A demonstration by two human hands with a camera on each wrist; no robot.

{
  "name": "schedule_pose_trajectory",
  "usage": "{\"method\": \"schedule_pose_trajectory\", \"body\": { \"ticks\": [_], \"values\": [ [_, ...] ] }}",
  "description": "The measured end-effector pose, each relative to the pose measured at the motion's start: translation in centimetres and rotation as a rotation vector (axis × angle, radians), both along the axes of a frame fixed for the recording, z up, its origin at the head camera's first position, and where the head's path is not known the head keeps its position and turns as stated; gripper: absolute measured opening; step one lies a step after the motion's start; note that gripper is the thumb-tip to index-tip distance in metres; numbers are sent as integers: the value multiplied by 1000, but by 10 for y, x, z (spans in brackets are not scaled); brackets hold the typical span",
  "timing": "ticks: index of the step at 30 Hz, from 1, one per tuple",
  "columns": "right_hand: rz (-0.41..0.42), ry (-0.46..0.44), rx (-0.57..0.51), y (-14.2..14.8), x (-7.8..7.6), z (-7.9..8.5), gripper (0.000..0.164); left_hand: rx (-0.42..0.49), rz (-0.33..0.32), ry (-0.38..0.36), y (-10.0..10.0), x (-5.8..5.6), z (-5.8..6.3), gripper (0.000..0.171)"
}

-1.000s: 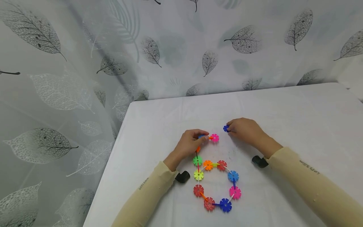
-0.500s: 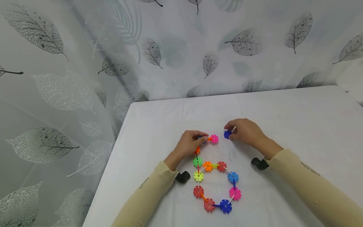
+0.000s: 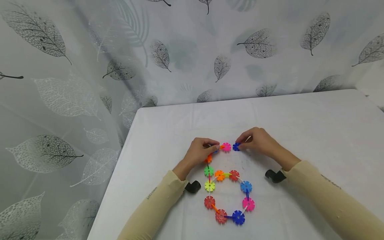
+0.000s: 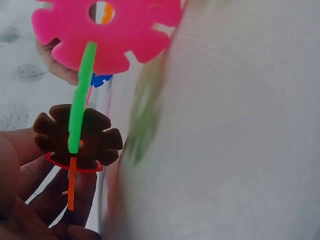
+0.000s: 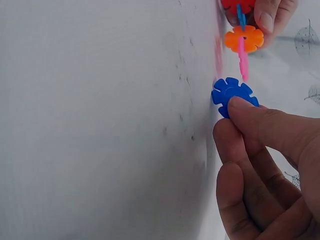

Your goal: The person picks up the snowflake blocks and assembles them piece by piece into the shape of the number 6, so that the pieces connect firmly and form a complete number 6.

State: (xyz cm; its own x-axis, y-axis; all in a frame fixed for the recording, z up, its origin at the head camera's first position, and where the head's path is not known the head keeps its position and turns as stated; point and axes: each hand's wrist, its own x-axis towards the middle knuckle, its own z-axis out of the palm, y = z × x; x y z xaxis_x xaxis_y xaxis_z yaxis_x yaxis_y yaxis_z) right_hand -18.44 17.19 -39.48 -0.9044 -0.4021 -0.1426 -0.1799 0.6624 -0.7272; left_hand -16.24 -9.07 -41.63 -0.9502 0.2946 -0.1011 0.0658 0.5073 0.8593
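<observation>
My right hand pinches a dark blue notched plastic disc between thumb and fingers, just right of a pink disc at the end of a chain. My left hand grips the chain near that end, over a blue disc that its fingers partly cover. In the left wrist view, fingers lie around a dark brown-looking disc, with a large pink disc nearer the camera. The chain runs down past an orange disc and a green disc into a closed loop.
The loop includes a yellow disc, a lower red disc, a dark blue disc and a light blue disc. All lie on a white-covered table. A leaf-patterned curtain hangs behind and to the left.
My right hand has brought the dark blue disc left and towards me, closer to the pink disc. A white edge-on piece seen by it earlier is hidden now. My left hand stays put.
</observation>
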Motion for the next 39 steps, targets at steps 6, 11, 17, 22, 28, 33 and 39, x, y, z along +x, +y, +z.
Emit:
{"method": "schedule_pose_trajectory", "body": {
  "ticks": [6,11,17,22,28,33,39],
  "values": [
    [13,33,-11,-3,1,-4,14,-5,10,-10,0,1,-1,17],
    [19,54,-21,-4,2,-6,14,-12,12,-10,0,1,-1,15],
    [20,66,-34,-6,5,-5,16,-7,13,-5,1,2,-2,16],
    [24,95,-26,-6,6,-6,15,7,14,1,1,2,-3,18],
    [23,122,-18,-8,7,-6,15,33,37,-44,-6,4,1,32],
    [23,148,-2,-7,8,-6,16,-15,48,-51,-15,5,7,42],
    [31,144,-4,-8,9,-7,16,-164,10,-119,-23,2,16,45]
  ]
}}
